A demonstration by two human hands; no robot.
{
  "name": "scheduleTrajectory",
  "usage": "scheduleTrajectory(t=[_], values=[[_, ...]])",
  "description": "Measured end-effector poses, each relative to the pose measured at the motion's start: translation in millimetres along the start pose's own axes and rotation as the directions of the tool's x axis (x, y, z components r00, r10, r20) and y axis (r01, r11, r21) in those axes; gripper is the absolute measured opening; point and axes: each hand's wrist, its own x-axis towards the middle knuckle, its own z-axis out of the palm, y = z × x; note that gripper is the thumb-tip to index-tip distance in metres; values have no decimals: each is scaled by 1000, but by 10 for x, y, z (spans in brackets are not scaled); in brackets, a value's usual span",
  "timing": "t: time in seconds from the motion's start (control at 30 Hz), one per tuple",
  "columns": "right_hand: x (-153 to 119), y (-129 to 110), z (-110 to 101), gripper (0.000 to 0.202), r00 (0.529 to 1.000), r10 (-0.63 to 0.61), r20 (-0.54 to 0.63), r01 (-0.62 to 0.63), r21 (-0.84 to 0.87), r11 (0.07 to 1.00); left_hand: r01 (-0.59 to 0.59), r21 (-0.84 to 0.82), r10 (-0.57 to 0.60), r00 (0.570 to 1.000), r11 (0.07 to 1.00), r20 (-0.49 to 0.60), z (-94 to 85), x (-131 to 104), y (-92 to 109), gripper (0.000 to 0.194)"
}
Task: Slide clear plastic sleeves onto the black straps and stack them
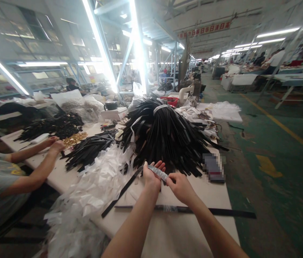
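A black strap [124, 190] with a pale, crinkled wrapped section [157, 172] runs across my left hand [153, 175], which is palm up with the thumb over the strap. My right hand [179, 184] pinches the end of the pale section, just right of the left hand. Below them a second black strap [221, 212] lies across the white table [191, 236], with a clear wrapping around its middle. Beyond my hands rises a large heap of black straps [167, 132], one bundle tied with a white band [160, 108].
Crumpled translucent plastic [95, 190] spills over the table's left edge. A phone-like dark object [213, 167] lies right of the heap. At left, a person's hands [54, 143] work beside gold-coloured pieces [75, 139] and smaller black straps [92, 145]. Green floor [283, 143] extends along the right.
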Motion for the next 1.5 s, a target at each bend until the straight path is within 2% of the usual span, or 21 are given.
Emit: scheduleTrajectory(t=[0.07, 0.1, 0.2, 0.27, 0.33, 0.4, 0.47, 0.53, 0.6, 0.67, 0.73, 0.83, 0.93, 1.0, 1.03, 1.13, 1.17, 1.23, 1.33, 1.4, 1.5], values=[[5, 25, 31, 31, 1000, 8, 6, -8, -10, 1000, -10, -33, 8, 999, 999, -53, 42, 89, 94, 23], [14, 34, 51, 31, 1000, 13, -2, -13, -16, 1000, -31, -33, 29, 998, 999, -64, 44, 85, 67, 18], [51, 50, 95, 29, 999, 27, -19, -27, 1, 1000, -121, 21, 121, 992, 992, -31, -25, -75, -240, 9], [64, 51, 95, 29, 999, 32, -13, -32, 28, 999, -185, 80, 183, 983, 979, 33, -100, -193, -451, 11], [56, 48, 66, 30, 1000, 25, 1, -25, 34, 999, -174, 85, 169, 983, 981, 67, -159, -213, -503, 17], [28, 46, 16, 30, 1000, 2, 22, -3, 20, 1000, -80, 3, 80, 996, 997, 48, -186, -109, -361, 25], [-7, 48, -35, 30, 998, -22, 55, 21, 22, 1000, 1, -105, 0, 1000, 995, 11, -191, 69, -107, 30], [-36, 58, -68, 31, 996, -31, 79, 27, 42, 999, 13, -157, -18, 999, 988, -27, -188, 231, 131, 29], [-47, 76, -68, 31, 996, -24, 81, 19, 58, 998, -16, -159, 7, 998, 987, -58, -186, 303, 249, 25], [-39, 96, -40, 32, 997, -13, 73, 9, 66, 998, -50, -149, 39, 997, 988, -71, -186, 267, 221, 23], [-20, 113, -8, 32, 998, -7, 69, 1, 76, 997, -67, -141, 59, 996, 988, -60, -186, 158, 95, 21], [4, 151, -2, 31, 998, -5, 60, 0, 91, 996, -62, -139, 63, 998, 988, 5, -173, -20, -68, 19], [2, 222, -72, 30, 994, 25, 109, -37, 118, 992, -106, -153, 114, 992, 983, 46, -120, -137, -13, 16], [0, 273, -136, 28, 980, 71, 188, -101, 155, 983, -208, -145, 224, 968, 967, 109, -61, -216, 114, 15], [6, 289, -164, 27, 973, 84, 215, -124, 183, 975, -268, -130, 288, 942, 955, 171, -27, -267, 178, 16], [76, 246, -228, 25, 984, 38, 172, -95, 332, 939, -405, -37, 387, 839, 914, 383, 63, -462, 289, 23], [118, 192, -247, 27, 990, 14, 144, -72, 408, 910, -419, 12, 371, 816, 908, 444, 82, -528, 294, 26], [227, 23, -294, 37, 992, -19, 123, -57, 584, 810, -407, 136, 279, 797, 903, 537, 96, -637, 279, 31], [411, -321, -411, 47, 977, -33, 211, -150, 787, 599, -331, 374, 23, 775, 867, 632, 74, -731, 288, 35], [513, -537, -500, 44, 971, -10, 240, -207, 858, 471, -276, 513, -171, 729, 813, 663, 54, -771, 365, 36], [581, -745, -580, 37, 989, 43, 138, -145, 932, 332, -197, 641, -384, 659, 742, 646, 41, -830, 564, 29]])
